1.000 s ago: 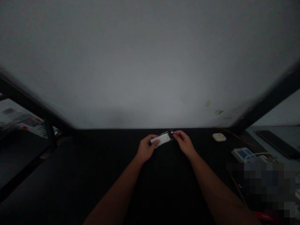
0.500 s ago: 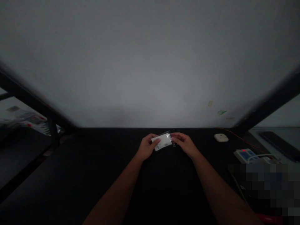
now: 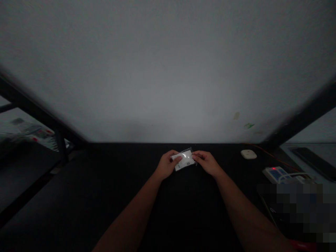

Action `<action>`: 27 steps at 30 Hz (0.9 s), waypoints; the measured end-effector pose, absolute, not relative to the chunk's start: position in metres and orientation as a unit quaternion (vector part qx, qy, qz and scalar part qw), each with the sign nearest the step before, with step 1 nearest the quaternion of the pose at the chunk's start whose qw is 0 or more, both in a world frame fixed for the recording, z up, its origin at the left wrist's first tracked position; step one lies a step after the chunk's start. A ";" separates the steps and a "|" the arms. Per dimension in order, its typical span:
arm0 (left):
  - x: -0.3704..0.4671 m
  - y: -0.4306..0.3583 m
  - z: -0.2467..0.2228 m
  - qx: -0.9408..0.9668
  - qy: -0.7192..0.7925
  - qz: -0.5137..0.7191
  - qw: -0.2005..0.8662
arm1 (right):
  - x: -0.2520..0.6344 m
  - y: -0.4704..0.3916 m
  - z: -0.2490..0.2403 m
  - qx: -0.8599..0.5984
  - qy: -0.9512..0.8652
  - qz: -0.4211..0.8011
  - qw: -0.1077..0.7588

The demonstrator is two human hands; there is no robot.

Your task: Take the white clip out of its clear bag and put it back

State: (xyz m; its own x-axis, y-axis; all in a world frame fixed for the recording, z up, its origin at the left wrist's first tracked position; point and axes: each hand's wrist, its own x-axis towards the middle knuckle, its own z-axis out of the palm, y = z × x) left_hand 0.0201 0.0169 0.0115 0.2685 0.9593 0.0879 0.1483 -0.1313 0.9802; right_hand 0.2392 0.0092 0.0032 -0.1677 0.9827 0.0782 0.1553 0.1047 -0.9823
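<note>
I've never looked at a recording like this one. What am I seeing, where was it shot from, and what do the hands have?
There is no robot here. A camera worn on a person's head looks forward and down, so the bare forearms enter from the bottom edge. The left hand and the right hand hold a small white packet in clear wrapping between them, over a black tabletop. On the right lie a rounded white case-like object and a power strip with a red light. A pale wall rises behind. The lower right corner is pixelated, so I cannot tell what is there.
</note>
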 end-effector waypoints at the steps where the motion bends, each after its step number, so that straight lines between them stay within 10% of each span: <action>1: 0.020 0.017 0.011 0.630 0.439 0.412 0.490 | 0.239 0.009 0.002 -0.476 -0.602 0.468 0.437; 13: 0.015 0.019 0.011 0.770 0.421 0.429 0.215 | 0.232 0.007 -0.004 -0.526 -0.686 0.217 0.454; 27: 0.010 0.022 -0.006 0.815 0.429 0.359 0.150 | 0.235 0.008 -0.008 -0.546 -0.731 0.159 0.377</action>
State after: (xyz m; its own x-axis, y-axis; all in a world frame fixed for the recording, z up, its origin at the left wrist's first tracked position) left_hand 0.0104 0.0216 -0.0055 0.3741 0.8070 0.4568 0.5915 -0.5871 0.5527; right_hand 0.2347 0.0080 -0.0083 -0.1193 0.9182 0.3778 0.6776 0.3534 -0.6449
